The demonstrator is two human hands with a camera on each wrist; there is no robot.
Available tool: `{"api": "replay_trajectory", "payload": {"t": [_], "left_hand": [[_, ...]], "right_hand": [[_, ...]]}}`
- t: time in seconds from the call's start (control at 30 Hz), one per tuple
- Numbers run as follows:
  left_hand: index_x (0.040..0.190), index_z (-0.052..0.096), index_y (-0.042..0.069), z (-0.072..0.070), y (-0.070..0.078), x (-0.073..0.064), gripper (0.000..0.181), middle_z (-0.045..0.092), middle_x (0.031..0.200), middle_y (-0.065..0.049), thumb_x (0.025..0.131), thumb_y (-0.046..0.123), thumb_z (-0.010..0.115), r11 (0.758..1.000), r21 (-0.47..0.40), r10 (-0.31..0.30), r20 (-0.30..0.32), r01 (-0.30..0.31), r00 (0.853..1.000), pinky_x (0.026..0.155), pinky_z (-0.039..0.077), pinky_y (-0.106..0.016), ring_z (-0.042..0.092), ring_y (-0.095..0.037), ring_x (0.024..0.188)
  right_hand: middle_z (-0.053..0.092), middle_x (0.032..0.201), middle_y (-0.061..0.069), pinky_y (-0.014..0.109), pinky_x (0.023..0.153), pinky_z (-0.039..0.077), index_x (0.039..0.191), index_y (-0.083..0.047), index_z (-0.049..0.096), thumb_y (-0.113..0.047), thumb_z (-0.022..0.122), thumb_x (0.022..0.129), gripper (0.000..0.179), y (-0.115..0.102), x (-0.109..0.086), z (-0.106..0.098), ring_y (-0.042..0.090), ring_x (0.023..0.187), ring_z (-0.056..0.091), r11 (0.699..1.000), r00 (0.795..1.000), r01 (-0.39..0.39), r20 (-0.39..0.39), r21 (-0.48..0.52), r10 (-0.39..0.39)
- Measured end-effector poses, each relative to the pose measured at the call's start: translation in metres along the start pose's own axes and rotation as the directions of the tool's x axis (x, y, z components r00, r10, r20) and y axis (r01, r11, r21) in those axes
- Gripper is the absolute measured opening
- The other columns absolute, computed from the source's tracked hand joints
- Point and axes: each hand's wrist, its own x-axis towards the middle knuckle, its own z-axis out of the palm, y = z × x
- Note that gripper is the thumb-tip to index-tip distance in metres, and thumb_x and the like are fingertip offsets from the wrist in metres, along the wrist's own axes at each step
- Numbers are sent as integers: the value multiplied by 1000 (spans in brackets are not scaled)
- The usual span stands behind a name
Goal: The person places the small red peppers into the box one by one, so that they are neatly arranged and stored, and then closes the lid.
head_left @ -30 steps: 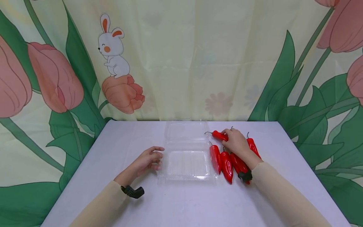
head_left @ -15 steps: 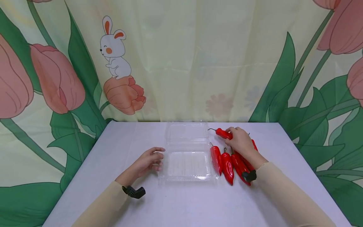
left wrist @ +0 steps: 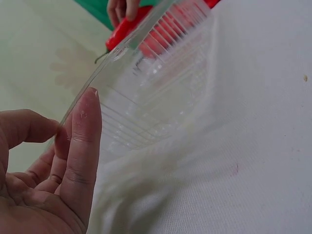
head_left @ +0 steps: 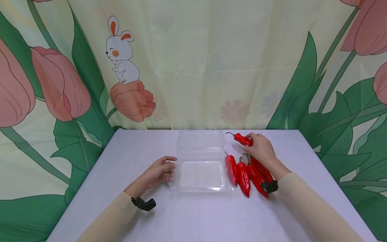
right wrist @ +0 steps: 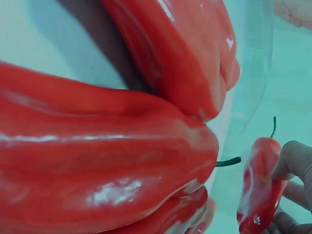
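Observation:
My right hand (head_left: 262, 148) grips a red pepper (head_left: 242, 139) with a thin stem, behind the other peppers. In the right wrist view the thumb and fingers close round this held pepper (right wrist: 259, 175), its green stem pointing up. My left hand (head_left: 159, 173) is at the left edge of a clear plastic clamshell box (head_left: 179, 188), whose lid (head_left: 200, 139) lies open toward the back. The left wrist view shows finger and thumb pinching the box's rim (left wrist: 90, 78). No pepper lies in the box's base.
Several glossy red peppers (head_left: 243, 178) lie side by side just right of the box, stems toward the back; the nearest red pepper (head_left: 231, 169) is partly seen through its plastic edge. A printed curtain (head_left: 193, 67) hangs behind the white table (head_left: 187, 222).
My right hand has shifted right and slightly back with the pepper, uncovering stems of peppers in the row. The left hand stays at the box edge.

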Motion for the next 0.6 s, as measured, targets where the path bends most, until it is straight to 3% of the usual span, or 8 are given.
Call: {"api": "replay_trajectory", "payload": {"t": [0.6], "left_hand": [[144,46,4,1,2,2,45,62,106,-10,102,10,59,1000,-1,-6,1,6,1000,63,61,-28,63,-15,78]], "right_hand": [[64,120,23,42,67,62,131,-6,62,-15,83,78,58,-20,-5,-4,34,91,63,999,999,34,18,36,-34]]}}
